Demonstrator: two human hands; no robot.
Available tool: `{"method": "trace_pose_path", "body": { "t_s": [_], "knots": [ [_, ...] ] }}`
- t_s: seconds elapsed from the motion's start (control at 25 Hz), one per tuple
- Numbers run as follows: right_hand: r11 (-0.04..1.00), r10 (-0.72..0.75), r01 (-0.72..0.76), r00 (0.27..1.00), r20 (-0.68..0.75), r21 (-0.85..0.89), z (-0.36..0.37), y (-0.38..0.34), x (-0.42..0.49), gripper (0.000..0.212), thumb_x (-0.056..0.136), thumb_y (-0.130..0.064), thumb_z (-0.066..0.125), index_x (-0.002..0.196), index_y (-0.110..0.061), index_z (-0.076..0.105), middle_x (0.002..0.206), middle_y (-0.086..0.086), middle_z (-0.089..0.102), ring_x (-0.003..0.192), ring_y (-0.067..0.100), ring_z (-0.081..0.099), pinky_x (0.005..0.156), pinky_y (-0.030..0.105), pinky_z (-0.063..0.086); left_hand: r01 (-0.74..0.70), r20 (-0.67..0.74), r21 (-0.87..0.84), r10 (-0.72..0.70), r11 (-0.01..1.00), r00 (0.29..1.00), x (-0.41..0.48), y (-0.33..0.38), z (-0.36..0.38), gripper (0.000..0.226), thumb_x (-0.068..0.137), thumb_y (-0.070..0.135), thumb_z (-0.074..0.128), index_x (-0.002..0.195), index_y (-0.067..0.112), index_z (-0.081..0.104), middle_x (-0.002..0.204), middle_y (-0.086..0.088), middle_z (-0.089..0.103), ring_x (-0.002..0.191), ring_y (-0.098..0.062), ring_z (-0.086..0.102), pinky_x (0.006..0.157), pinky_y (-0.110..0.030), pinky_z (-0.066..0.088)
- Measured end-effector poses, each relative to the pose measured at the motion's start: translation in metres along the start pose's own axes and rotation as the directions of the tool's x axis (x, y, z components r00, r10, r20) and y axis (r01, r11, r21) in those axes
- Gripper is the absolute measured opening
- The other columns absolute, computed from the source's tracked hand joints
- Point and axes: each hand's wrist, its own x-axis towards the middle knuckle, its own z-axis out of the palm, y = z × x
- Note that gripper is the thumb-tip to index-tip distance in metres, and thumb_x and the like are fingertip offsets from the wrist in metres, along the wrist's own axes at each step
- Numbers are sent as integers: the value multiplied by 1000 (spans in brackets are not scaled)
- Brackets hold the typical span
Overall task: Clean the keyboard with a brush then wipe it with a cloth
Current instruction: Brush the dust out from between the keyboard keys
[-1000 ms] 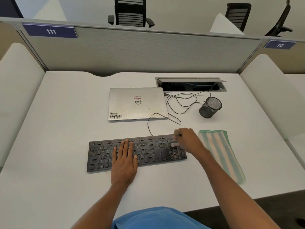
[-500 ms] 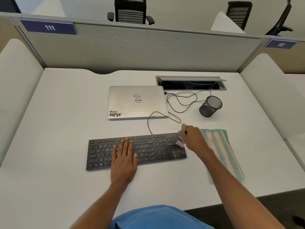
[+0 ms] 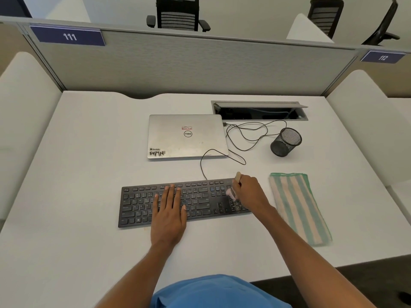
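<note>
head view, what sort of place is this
Most likely an open-plan office or shared study hall: numbered desk bays, with sign 111 and sign 112 on a grey partition, an office chair beyond it, and a cable hatch set into the white desk.

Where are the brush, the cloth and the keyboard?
brush [image 3: 230,193], head view, on the blurred bristles.
cloth [image 3: 298,207], head view, centre of the striped fabric.
keyboard [image 3: 200,202], head view, keys right of centre.
</note>
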Motion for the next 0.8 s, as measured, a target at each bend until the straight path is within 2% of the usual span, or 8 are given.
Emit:
{"method": "trace_pose_path", "body": {
  "t_s": [0.12,0.24,0.36,0.44,0.56,0.68,0.8],
  "knots": [
    [998,8,-9,1000,-25,-68,-8,5,12,50,108,-27,40,62,-11,51,57,1,57,53,17,56,52,27,38,4,4,8,-4,1000,1000,0,-1,0,63,108,41,29,165,15,32,174,-6,25,163,-22,14,132,-54,9],
    [999,14,-9,994,-107,43,-7,-4,19,40,106,-29,46,71,-10,57,67,4,63,58,16,58,51,26,35,0,2,3,0,1000,1000,0,0,1,63,107,40,30,165,15,32,173,-7,25,163,-23,15,131,-55,12],
    [995,26,-18,996,-84,98,5,-10,19,34,106,-30,45,81,-11,59,75,6,65,66,18,61,57,26,40,-3,-10,-4,3,1000,1000,1,0,1,63,107,40,31,164,14,34,173,-7,27,163,-23,16,131,-55,13],
    [998,25,-22,999,-47,66,9,-9,11,38,107,-29,43,78,-11,58,69,3,62,62,15,60,58,25,40,-8,-15,0,8,1000,1000,0,0,1,63,107,40,30,164,14,34,173,-8,27,163,-23,16,131,-55,13],
    [999,11,-10,999,35,-39,6,-4,-4,38,108,-26,40,77,-10,54,65,-3,56,59,15,59,50,17,36,1,0,7,-1,1000,1000,1,0,0,63,108,41,29,165,15,32,173,-7,26,163,-23,15,131,-55,12],
    [990,-17,24,998,53,-136,0,-3,-6,43,109,-29,36,71,-14,50,66,-1,60,58,13,54,55,21,37,2,5,17,-2,1000,1000,0,0,1,63,108,41,28,165,15,31,174,-6,25,163,-22,13,131,-55,12],
    [999,-21,20,1000,21,29,5,-1,4,50,109,-38,31,75,-13,58,67,-4,64,61,9,64,63,30,51,2,-2,8,-2,1000,1000,1,0,1,63,107,40,29,165,15,32,173,-7,26,163,-22,14,131,-55,13]
  ]
}}
